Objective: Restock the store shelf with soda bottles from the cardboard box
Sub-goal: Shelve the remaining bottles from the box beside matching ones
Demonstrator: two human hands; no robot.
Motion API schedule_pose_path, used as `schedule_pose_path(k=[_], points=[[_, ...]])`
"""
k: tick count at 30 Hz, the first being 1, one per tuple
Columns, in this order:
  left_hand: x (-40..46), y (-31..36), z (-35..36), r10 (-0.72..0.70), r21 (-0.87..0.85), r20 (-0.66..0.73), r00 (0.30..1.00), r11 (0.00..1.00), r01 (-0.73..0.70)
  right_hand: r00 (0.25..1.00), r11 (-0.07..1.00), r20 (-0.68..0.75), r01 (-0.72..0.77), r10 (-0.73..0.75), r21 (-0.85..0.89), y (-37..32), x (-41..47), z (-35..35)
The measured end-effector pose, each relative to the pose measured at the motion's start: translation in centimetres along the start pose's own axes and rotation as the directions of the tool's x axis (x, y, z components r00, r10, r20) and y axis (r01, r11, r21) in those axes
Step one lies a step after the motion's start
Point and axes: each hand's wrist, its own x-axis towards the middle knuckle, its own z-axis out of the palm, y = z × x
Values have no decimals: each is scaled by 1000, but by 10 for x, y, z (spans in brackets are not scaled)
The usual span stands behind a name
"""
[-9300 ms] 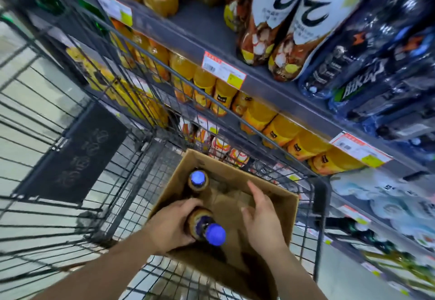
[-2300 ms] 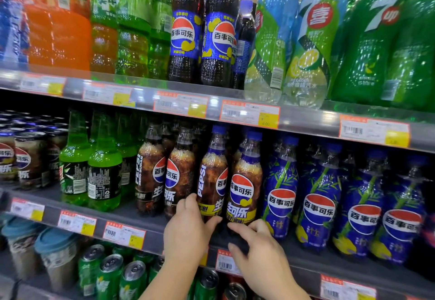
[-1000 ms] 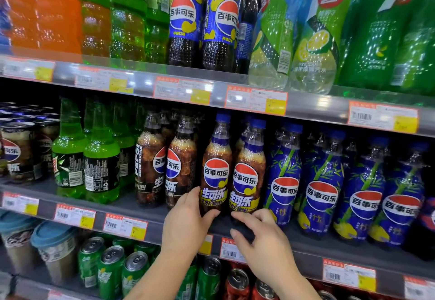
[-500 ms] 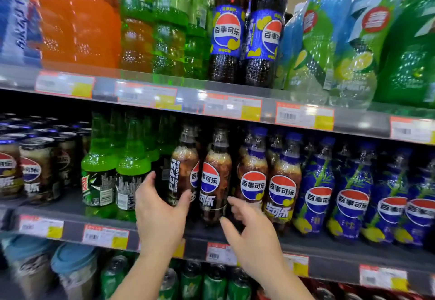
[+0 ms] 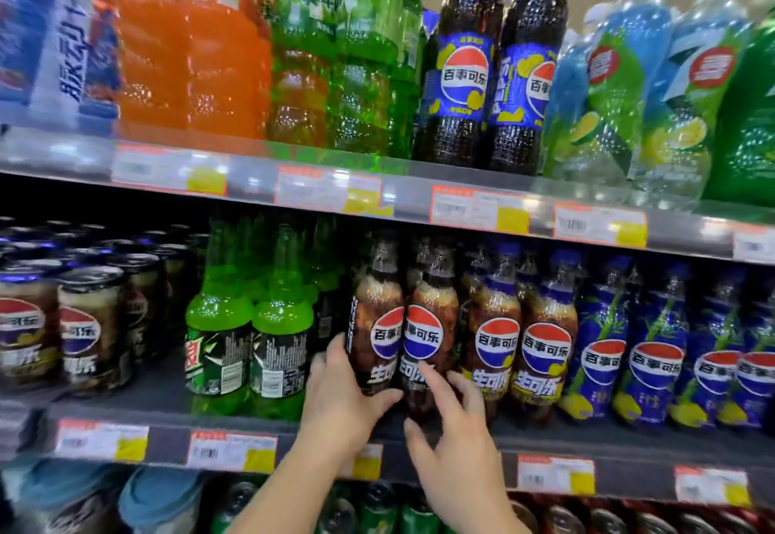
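Two small dark cola bottles with black caps stand side by side at the front of the middle shelf (image 5: pixel 167 407). My left hand (image 5: pixel 339 403) grips the lower part of the left cola bottle (image 5: pixel 375 324), thumb and fingers curled round it. My right hand (image 5: pixel 453 441) reaches to the base of the right cola bottle (image 5: pixel 434 324) with its fingers spread and touching the label. Two blue-capped cola bottles (image 5: pixel 520 345) stand just to the right. The cardboard box is out of view.
Green soda bottles (image 5: pixel 251 336) stand left of my hands, cola cans (image 5: pixel 63 324) further left, blue-labelled bottles (image 5: pixel 654 349) to the right. Large bottles fill the top shelf (image 5: pixel 377 194). Cans line the bottom shelf (image 5: pixel 377 508). Price tags run along each shelf edge.
Both hands have left the blue-capped bottles and moved left to the black-capped pair. My left hand now curls round the left bottle, and both labels face forward.
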Motion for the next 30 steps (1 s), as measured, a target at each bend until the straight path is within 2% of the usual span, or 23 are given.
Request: schedule_pose_path(k=[6,10,14,16,18,20,25,30], points=[[3,-5,-6,-19,-70,170,985,997,31,1000,1000,7,-9,9,4,-2,-1,-1],[3,4,-5,-33,-38,74,997,999,36,988,996,-132,-79,82,34,-7,8,1],[-2,5,0,-22,22,44,999,1000,21,953,964,-199,-250,228,-91,-19,31,5],[-3,6,-1,-24,10,29,999,1000,23,939,950,-202,-301,279,-84,-22,39,7],[-3,5,-2,-27,-2,25,999,1000,27,938,955,-181,-298,294,9,-18,43,8],[-4,4,-2,-15,0,20,1000,1000,15,955,964,-143,-250,262,95,-12,44,8],[-6,4,0,9,6,4,1000,1000,-9,977,971,-24,-206,211,124,-7,43,3],[-8,4,2,7,33,-12,1000,999,-7,944,939,-85,-303,320,162,-11,38,4]])
